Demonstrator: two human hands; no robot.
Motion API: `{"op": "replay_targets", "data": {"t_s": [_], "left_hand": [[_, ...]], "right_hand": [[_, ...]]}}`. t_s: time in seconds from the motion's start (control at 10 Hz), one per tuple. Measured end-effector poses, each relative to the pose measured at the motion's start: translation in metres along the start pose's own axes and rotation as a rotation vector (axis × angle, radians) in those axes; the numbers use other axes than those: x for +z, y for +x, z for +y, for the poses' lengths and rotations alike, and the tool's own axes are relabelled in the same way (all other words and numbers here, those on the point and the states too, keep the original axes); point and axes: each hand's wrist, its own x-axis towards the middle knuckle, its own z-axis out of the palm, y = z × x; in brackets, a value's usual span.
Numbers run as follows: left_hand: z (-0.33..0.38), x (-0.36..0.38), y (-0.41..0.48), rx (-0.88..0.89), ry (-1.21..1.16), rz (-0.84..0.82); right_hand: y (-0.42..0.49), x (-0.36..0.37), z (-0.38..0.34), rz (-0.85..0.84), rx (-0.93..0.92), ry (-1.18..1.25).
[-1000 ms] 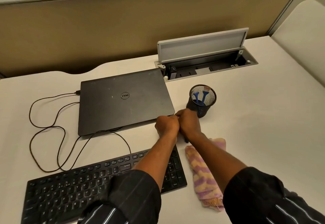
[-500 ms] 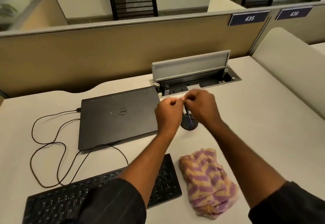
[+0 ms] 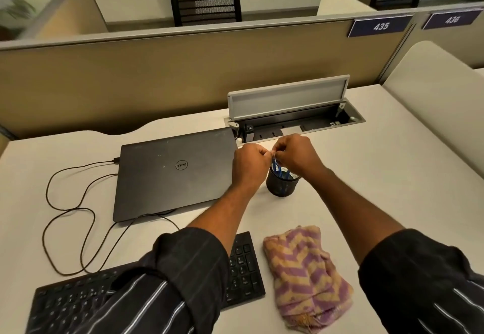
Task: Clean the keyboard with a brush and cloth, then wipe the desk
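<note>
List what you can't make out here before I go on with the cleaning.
Head view only.
Keyboard: mostly under the left sleeve, cut off at the bottom edge.
Blue tools in the cup: ends hidden inside, brush or not unclear.
Anything held between the left hand and right hand: curled fingers cover it.
</note>
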Motion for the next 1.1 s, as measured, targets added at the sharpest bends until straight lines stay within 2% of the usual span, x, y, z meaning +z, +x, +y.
{"op": "replay_targets", "data": {"t_s": [0.9,1.1], "left_hand": [[-0.006,0.021,-0.002,-0.038,0.130,0.031],[-0.007,0.007,-0.007,0.000,0.127,0.078]], "right_hand": [[0.009,0.010,0.004,-0.043,0.082,-0.165],[0.001,0.012,-0.002,0.145,-0.024,-0.120]]}}
